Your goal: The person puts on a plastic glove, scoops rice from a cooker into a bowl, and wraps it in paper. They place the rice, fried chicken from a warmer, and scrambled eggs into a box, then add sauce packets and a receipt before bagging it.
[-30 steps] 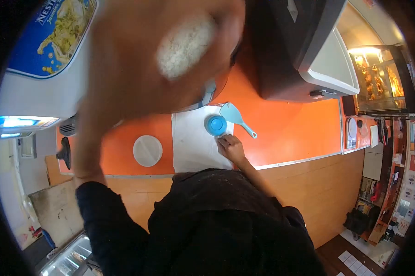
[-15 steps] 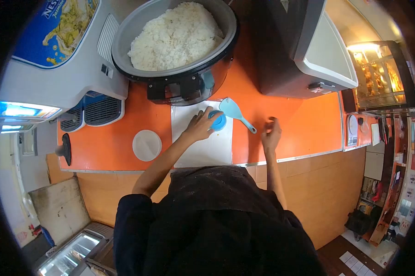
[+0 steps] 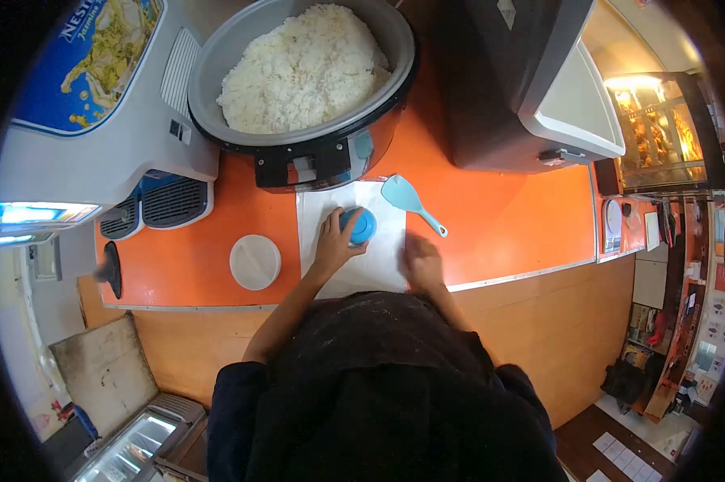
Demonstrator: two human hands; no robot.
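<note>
My left hand (image 3: 333, 243) is closed around the side of a small round blue cup (image 3: 362, 228), which is over a white sheet (image 3: 314, 277). Whether the cup rests upright or upside down is hard to make out. Near the right edge of the sheet is my right hand (image 3: 423, 261), smeared by motion, so its fingers cannot be read. A light blue rice paddle (image 3: 415, 204) lies just beyond it, its head touching the sheet's edge. Behind the sheet stands a large rice cooker (image 3: 330, 138) heaped with cooked white rice (image 3: 306, 72).
A white round lid or dish (image 3: 255, 262) sits left of the sheet on the orange counter (image 3: 507, 225). A grey drinks machine (image 3: 130, 153) stands at left, a dark cooler-like box (image 3: 491, 104) at right. Further right are a kitchen scale (image 3: 612, 221) and a lit glass cabinet (image 3: 659, 132).
My left hand has drawn the blue cup left and slightly nearer me, away from the paddle. My right hand has moved left and toward me, onto the sheet's edge.
</note>
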